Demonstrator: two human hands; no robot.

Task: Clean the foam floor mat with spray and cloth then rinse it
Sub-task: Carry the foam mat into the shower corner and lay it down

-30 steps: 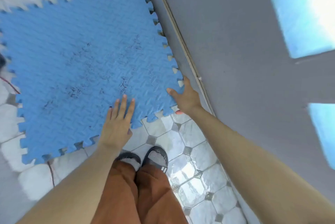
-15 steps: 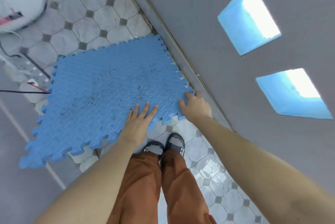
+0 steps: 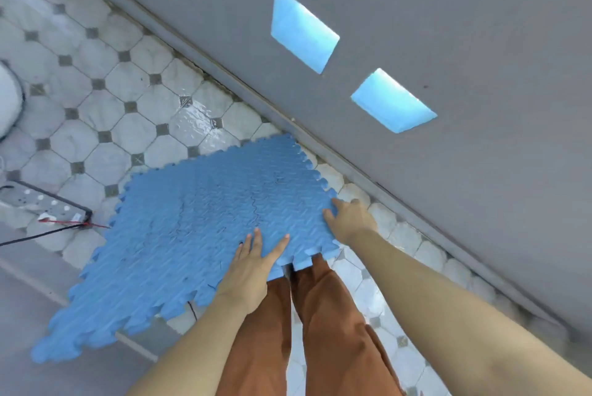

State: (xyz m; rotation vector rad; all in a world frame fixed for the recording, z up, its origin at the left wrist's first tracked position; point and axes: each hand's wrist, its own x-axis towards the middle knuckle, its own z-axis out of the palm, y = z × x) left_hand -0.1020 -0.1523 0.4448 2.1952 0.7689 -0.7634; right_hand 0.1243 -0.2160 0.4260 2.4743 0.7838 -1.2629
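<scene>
With no spray or cloth in view and dark scuffs across the mat point(image 3: 192, 235), wiping and rinsing both look undone: blue, ridged and jigsaw-edged, it slants beside the wall point(image 3: 448, 43), left hand point(image 3: 251, 270) flat on top, right hand point(image 3: 352, 219) gripping its wall-side corner.

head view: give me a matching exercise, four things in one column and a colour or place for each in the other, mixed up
Column one:
1. mat
2. trousers
3. power strip
4. left hand

Column two:
a. brown
b. flat on top of the mat
c. blue
d. on the tiles, far left

Pairs: 1-c, 2-a, 3-d, 4-b
</scene>
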